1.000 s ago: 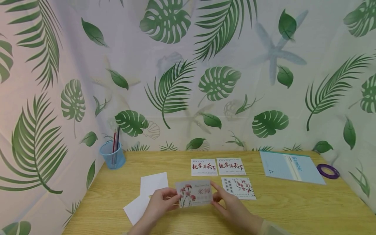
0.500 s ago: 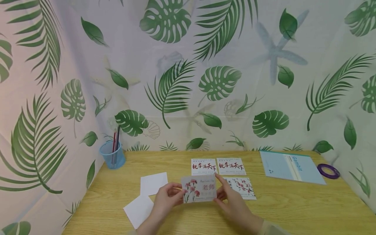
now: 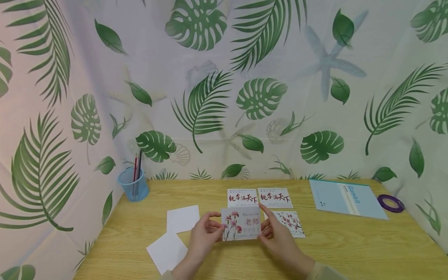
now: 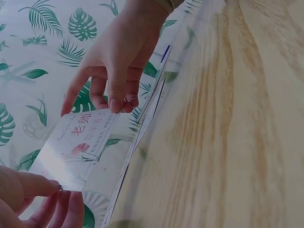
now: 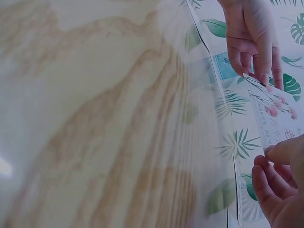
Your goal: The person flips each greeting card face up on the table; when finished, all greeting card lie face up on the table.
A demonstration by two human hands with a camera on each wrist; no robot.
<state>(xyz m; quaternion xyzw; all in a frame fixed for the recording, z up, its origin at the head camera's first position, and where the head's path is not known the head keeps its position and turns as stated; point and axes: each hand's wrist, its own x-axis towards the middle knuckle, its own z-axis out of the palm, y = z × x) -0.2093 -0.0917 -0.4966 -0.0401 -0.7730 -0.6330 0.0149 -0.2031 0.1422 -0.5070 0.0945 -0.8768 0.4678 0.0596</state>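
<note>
Both hands hold a greeting card point(image 3: 241, 223) up above the table, its printed side with pink carnations and red Chinese characters facing the head camera. My left hand point(image 3: 204, 237) pinches the card's left edge between thumb and fingers. At the opposite edge, my right hand point(image 3: 280, 237) grips it, the index finger along the upper right corner. The left wrist view shows the same card point(image 4: 78, 142) slanting between the two hands. In the right wrist view, the card point(image 5: 278, 114) is partly cut off by the frame's edge. Behind it, a plum-blossom card point(image 3: 292, 223) is partly covered.
Two cards with red calligraphy, a left one point(image 3: 241, 197) and a right one point(image 3: 274, 197), lie behind. Two blank white cards point(image 3: 182, 218) point(image 3: 167, 252) lie at left. A blue pen cup point(image 3: 133, 186) stands back left; a light-blue notebook point(image 3: 344, 198) and purple tape roll point(image 3: 391, 203) lie right.
Both hands have carried the carnation card a little right and slightly up. It now overlaps more of the plum-blossom card, and more of the lower blank card shows.
</note>
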